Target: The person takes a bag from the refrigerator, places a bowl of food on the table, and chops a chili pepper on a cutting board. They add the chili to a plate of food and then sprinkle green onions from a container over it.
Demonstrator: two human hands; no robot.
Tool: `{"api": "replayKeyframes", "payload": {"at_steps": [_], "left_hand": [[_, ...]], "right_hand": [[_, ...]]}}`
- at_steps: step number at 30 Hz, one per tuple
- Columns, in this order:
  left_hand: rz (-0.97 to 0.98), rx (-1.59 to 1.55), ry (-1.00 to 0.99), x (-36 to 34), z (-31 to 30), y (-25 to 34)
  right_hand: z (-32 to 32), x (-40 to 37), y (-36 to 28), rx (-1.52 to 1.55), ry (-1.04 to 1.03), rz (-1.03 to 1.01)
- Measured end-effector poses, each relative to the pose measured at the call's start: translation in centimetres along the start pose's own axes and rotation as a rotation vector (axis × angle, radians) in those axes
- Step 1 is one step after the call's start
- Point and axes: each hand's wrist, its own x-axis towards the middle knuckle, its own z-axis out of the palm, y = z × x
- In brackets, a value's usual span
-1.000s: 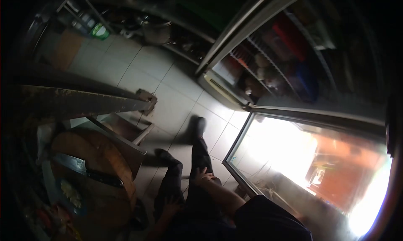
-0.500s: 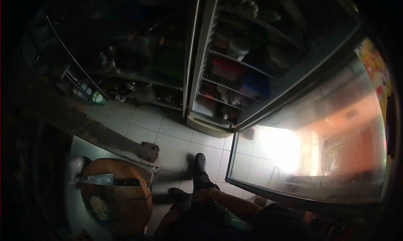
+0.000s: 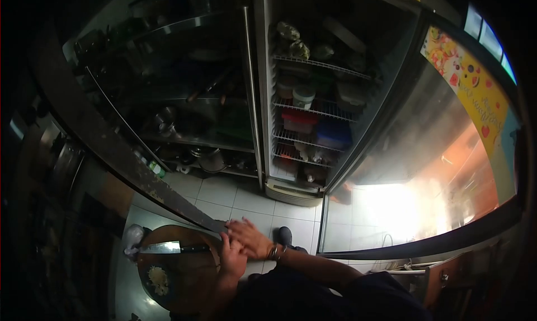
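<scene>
My right hand (image 3: 250, 240), with a bracelet at the wrist, lies across my left hand (image 3: 232, 258) in front of my body. The right fingers are stretched out and hold nothing. The thumb of the left hand points up, while its other fingers are partly covered by the right hand. Nearest to them is a round wooden chopping board (image 3: 196, 273) on a metal worktop (image 3: 124, 270). A knife (image 3: 168, 247) with a dark handle lies on the board, above a small heap of pale chopped food (image 3: 158, 281).
The fridge door (image 3: 386, 215) stands wide open on the right. Tubs and bags fill its wire shelves (image 3: 313, 135). Left of it, a rack holds pots (image 3: 210, 160). A dark beam (image 3: 131, 167) runs diagonally above the worktop; a clear plastic bag (image 3: 133, 237) lies by the board.
The right hand has risen from beside my leg to meet the left hand, which has come into clear view. My view has tilted up, showing more of the fridge and its door.
</scene>
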Motion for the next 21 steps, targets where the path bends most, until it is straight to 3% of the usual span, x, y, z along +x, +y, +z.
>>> {"api": "replayKeyframes", "payload": {"at_steps": [1, 2, 4, 5, 7, 8, 9, 10, 11, 13, 14, 16, 18, 20, 21], "left_hand": [[0.018, 0.089, -0.048, -0.3, 2.6, 1.2], [0.023, 0.209, -0.074, -1.3, 6.3, 2.8], [0.184, 0.457, -0.479, -1.2, 10.6, 3.9], [0.476, 0.976, -0.553, 0.3, 11.0, 4.4], [0.781, 1.478, -0.616, 3.2, 9.7, 4.1], [0.863, 1.517, -0.459, 5.6, 7.0, 3.1], [0.949, 1.551, -0.298, 7.8, 5.4, 2.3], [0.954, 1.552, -0.313, 9.2, 5.0, 2.3], [0.823, 1.326, -0.348, 10.7, 4.7, 2.2], [0.54, 0.877, -0.374, 12.6, 4.4, 1.7], [0.403, 0.654, -0.384, 13.8, 4.4, 1.7], [0.217, 0.351, -0.478, 15.1, 7.2, 2.8], [0.104, 0.192, -0.644, 15.4, 12.5, 4.9], [0.031, 0.234, -0.224, 15.1, 16.5, 6.6], [0.111, 0.369, -0.358, 14.5, 18.9, 7.9]], "right_hand": [[0.0, 0.2, 1.1, -0.001, 0.008, 0.003], [0.0, 0.4, 2.0, 0.403, 0.134, 0.41], [1.8, -0.7, 3.7, 0.816, 0.27, 0.826], [3.4, -1.4, 5.2, 0.658, 0.401, 0.51], [-1.9, 1.9, 2.2, 0.988, 0.567, 0.232], [-4.7, 3.7, 0.6, 1.148, 0.615, 0.075], [-9.1, 6.1, -0.9, 1.449, 0.521, 0.483], [-11.7, 7.6, -1.5, 1.722, 0.408, 0.907], [-13.0, 8.3, -1.3, 1.718, 0.422, 0.898], [-14.4, 8.5, -0.9, 0.716, 0.664, 0.433], [-14.6, 8.3, 0.1, 0.713, 0.669, 0.431], [-14.5, 7.3, 2.8, -0.016, 0.371, -0.061], [-13.8, 6.4, 6.2, 0.061, 0.429, 0.008], [-13.3, 5.3, 10.2, 0.222, 0.523, 0.135], [-12.6, 4.4, 11.6, 0.258, 0.501, 0.467]]}}
